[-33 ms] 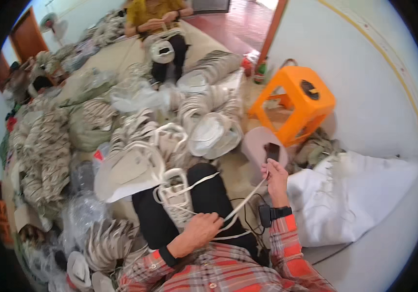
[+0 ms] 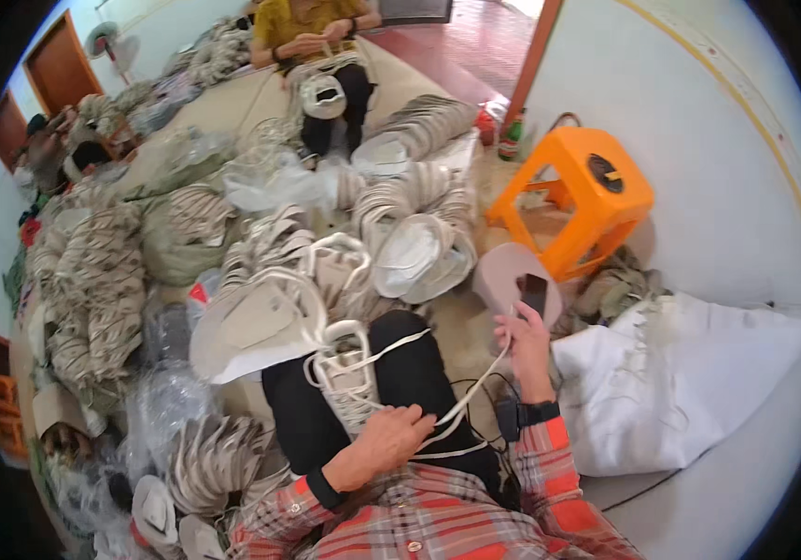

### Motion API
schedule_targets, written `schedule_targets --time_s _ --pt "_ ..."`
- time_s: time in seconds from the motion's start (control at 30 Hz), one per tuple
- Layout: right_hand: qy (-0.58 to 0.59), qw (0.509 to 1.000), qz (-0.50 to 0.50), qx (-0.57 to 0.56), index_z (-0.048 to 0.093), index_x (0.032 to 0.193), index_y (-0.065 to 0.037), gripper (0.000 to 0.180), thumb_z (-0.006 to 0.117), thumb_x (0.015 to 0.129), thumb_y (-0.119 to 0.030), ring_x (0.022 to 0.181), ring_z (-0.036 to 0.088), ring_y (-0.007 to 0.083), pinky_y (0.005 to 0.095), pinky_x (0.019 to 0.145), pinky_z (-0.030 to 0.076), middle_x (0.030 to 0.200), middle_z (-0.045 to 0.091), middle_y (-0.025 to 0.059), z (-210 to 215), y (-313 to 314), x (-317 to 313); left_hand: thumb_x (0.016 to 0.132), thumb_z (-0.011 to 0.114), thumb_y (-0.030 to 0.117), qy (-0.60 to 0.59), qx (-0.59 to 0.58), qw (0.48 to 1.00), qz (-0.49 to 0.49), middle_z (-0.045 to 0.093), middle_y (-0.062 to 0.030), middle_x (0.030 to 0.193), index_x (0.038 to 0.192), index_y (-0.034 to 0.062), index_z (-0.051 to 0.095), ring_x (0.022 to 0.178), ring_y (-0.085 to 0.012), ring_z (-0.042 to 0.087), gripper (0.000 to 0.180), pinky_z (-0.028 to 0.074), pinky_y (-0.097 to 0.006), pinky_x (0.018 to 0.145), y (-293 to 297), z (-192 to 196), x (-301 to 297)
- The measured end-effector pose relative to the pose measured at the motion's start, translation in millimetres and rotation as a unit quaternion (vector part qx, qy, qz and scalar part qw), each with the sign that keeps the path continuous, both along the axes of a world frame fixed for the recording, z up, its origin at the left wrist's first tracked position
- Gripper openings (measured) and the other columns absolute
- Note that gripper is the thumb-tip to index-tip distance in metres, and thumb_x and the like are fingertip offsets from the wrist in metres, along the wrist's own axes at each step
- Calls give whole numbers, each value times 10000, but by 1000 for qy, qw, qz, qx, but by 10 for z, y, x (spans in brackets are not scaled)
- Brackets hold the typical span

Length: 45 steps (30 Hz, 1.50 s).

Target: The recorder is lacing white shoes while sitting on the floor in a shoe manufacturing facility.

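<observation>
— Moved since the earlier frame: right hand, slightly inward toward the right leg, fingers fanned wider, lace a touch slacker. Also noted: slight swing of the whole view.

— Grip?

— Thumb and fingertips of the right hand together on the lace, out to the side. Left hand low by the right leg, fingers drawn together on lace too; finer detail hidden under the knuckles.

— And the shoe?

— Lying between left leg and right leg, just beyond the left hand. Underside out of sight; cannot tell if soled.

— How far along?

— Judged part-way. Done: lace crossed in rows over the front. Not done: loose loop at the left edge not drawn flat, long lengths trailing over the right leg, no bow visible. Rows too blurred to count.

— Round about?

— Stacked shoe pieces beyond the legs, clear plastic leftward, white sack rightward, orange stool past the right hand, another person in yellow farther off.
</observation>
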State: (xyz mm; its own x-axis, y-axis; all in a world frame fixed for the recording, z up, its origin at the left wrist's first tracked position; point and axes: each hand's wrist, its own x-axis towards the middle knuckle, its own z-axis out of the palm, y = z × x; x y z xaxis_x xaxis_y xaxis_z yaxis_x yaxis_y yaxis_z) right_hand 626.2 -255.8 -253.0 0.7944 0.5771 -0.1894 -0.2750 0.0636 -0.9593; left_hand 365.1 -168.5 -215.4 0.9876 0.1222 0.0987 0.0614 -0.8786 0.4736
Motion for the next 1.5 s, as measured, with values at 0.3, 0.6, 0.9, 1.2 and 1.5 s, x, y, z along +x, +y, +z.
schedule_targets --time_s 0.3,0.6,0.9,1.2,1.5 --pt "-510 806 293 -62 592 835 -43 81 569 762 -15 712 569 247 357 606 460 779 548 101 131 626 -1267 739 586 112 -16 149 970 189 503 -110 743 795 51 501 659 -292 565 119 444 -401 571 732 -59 -244" --pt "-642 691 293 -153 574 742 -64 191 624 559 -80 820 456 245 354 686 343 796 477 76 139 716 -1390 781 565 107 65 98 976 183 515 -123 785 826 46 536 718 -302 551 80 424 -425 621 648 32 -400" --pt "-671 658 299 -166 598 738 -59 114 599 640 -116 830 476 247 360 717 347 783 529 83 146 841 -1472 785 555 86 -31 -54 943 326 503 -128 762 819 46 607 741 -329 548 74 432 -417 634 642 -244 -182" --pt "-624 725 264 -128 505 840 -34 160 552 689 -60 818 497 263 371 717 350 777 545 105 43 801 -1500 735 564 81 21 40 967 250 519 -105 753 744 49 598 736 -306 568 47 449 -395 608 753 -212 -112" --pt "-659 675 310 -117 529 861 -64 268 634 709 -259 799 512 245 360 697 371 797 552 87 3 603 -1933 743 530 195 171 11 963 207 612 -176 731 735 1 611 688 -360 595 210 462 -431 616 1241 328 -143"
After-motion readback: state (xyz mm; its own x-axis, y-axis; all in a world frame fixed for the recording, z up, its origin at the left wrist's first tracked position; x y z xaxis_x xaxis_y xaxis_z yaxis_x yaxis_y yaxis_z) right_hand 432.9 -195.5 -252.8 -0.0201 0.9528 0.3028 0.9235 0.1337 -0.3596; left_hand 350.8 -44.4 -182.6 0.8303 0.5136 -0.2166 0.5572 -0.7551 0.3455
